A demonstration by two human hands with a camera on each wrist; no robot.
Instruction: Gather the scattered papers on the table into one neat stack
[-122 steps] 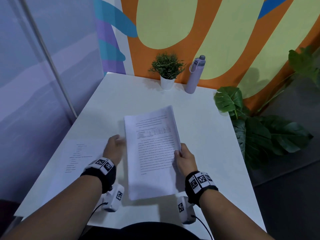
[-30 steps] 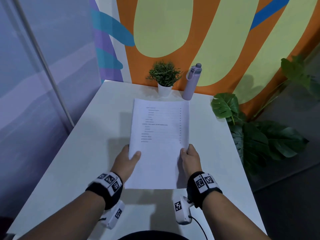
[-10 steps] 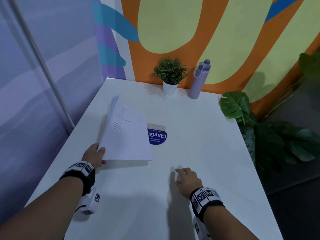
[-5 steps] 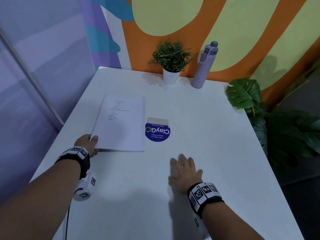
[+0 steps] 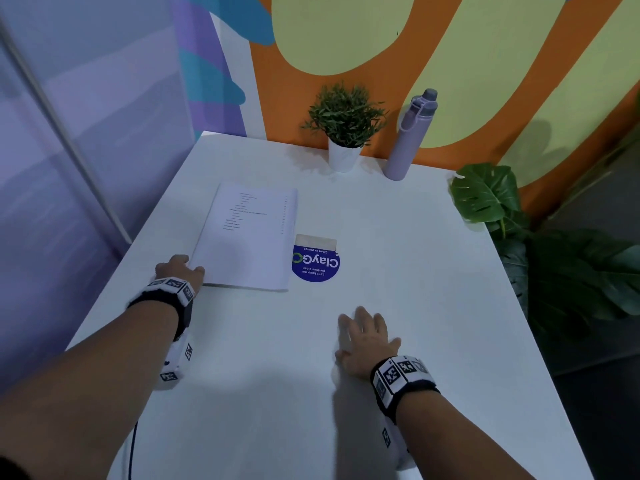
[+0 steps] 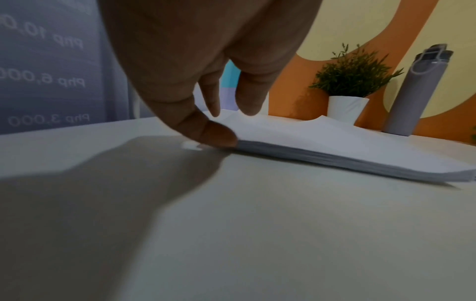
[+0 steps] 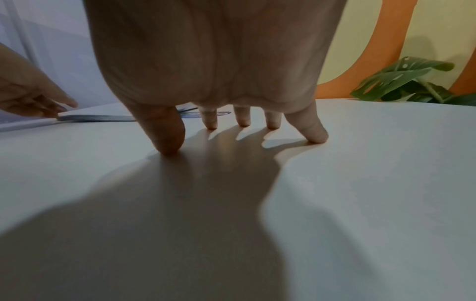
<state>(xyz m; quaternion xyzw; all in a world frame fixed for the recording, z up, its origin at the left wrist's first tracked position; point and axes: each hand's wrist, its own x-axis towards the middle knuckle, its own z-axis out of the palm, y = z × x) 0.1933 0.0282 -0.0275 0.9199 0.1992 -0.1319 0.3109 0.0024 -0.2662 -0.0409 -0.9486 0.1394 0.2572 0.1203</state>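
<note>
One stack of white printed papers (image 5: 249, 237) lies flat on the left part of the white table (image 5: 415, 271). My left hand (image 5: 187, 268) is at the stack's near left corner. In the left wrist view the thumb (image 6: 216, 132) presses against the corner's edge at table level, and two fingertips (image 6: 248, 103) touch the top sheet, pinching the corner of the paper stack (image 6: 335, 142). My right hand (image 5: 363, 323) lies palm down on the bare table near the middle, fingers spread and holding nothing. Its fingertips (image 7: 242, 121) touch the surface.
A round blue ClayGo sticker (image 5: 315, 263) sits on the table just right of the stack. A small potted plant (image 5: 343, 133) and a lilac bottle (image 5: 410, 136) stand at the far edge. Large leafy plants (image 5: 485, 192) stand off the right side.
Three seconds ago both hands held the stack upright at the centre. The left hand has since carried it left and laid it flat; the right hand let go and rests on the table.
</note>
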